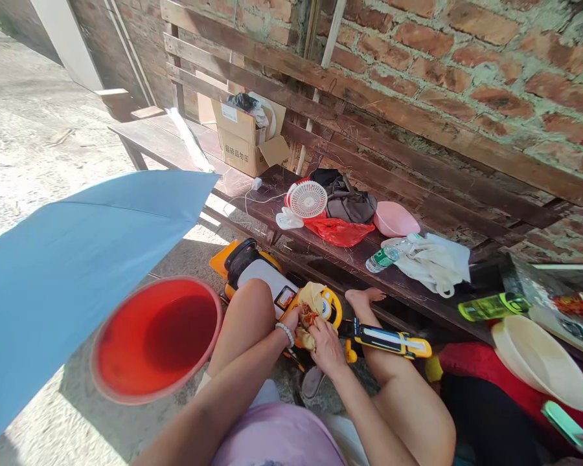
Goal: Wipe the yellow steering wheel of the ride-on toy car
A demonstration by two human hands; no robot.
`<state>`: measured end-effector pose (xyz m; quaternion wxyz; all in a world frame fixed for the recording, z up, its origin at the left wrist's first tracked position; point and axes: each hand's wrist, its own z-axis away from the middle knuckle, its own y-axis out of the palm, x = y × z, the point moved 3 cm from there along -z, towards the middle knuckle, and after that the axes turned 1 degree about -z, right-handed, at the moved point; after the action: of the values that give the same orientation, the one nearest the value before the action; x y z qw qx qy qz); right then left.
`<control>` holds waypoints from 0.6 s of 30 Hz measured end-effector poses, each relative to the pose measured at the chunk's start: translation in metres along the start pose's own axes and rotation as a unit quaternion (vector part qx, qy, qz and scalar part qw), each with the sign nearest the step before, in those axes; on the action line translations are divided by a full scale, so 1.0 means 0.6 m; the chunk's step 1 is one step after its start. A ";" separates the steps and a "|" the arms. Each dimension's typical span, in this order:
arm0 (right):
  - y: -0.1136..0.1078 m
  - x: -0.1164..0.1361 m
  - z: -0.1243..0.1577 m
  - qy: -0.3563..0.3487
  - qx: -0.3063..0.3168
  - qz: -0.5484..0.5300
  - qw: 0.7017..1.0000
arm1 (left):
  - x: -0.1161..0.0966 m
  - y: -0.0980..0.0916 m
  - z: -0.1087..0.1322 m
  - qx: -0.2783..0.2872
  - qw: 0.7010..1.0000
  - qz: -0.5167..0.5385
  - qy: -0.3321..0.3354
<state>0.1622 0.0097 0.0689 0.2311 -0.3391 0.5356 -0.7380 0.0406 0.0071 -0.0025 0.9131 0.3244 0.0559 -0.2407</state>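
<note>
My left hand (289, 320), with a white bead bracelet (285, 333) on its wrist, and my right hand (327, 346) both grip a crumpled yellowish wrapper of food (307, 301). Reddish filling (308, 316) shows at its torn opening. The wrapper sits above my bare knees, and a yellow-and-white toy (257, 278) lies just beyond them. A yellow-and-blue toy water gun (391, 341) lies to the right of my right hand, partly behind my leg.
A red plastic basin (156, 340) and a blue umbrella canopy (78, 272) fill the left. A dark wooden bench (369, 272) along the brick wall (466, 84) holds a cardboard box (238, 142), small fan (308, 199), red bag (339, 232), and water bottle (383, 259).
</note>
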 end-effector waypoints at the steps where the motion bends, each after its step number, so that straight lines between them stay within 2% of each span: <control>1: -0.004 -0.003 0.007 0.014 0.010 0.013 1.000 | 0.000 -0.004 -0.002 -0.025 0.999 -0.028 -0.001; 5: -0.047 -0.026 0.002 0.071 0.019 0.089 0.993 | -0.008 -0.009 -0.004 -0.076 0.991 -0.110 0.029; 9: -0.103 -0.050 -0.041 0.123 -0.034 0.171 0.977 | -0.018 -0.004 0.004 -0.087 0.984 -0.139 0.075; 11: -0.117 -0.058 -0.069 0.138 -0.046 0.186 0.972 | -0.021 -0.002 0.009 -0.087 0.980 -0.154 0.089; 14: -0.105 -0.064 -0.105 0.104 -0.033 0.169 0.980 | -0.020 -0.005 0.007 -0.086 0.973 -0.193 0.094; 17: -0.069 -0.073 -0.128 0.016 -0.003 0.116 0.993 | -0.015 -0.015 -0.007 -0.074 0.950 -0.282 0.108; 18: -0.058 -0.078 -0.132 -0.009 0.008 0.098 0.995 | -0.013 -0.016 -0.013 -0.053 0.942 -0.306 0.125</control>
<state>0.1346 0.1042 0.0745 0.3094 -0.2901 0.5584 -0.7130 0.0295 0.0087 -0.0122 0.7968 0.2699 0.2793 -0.4629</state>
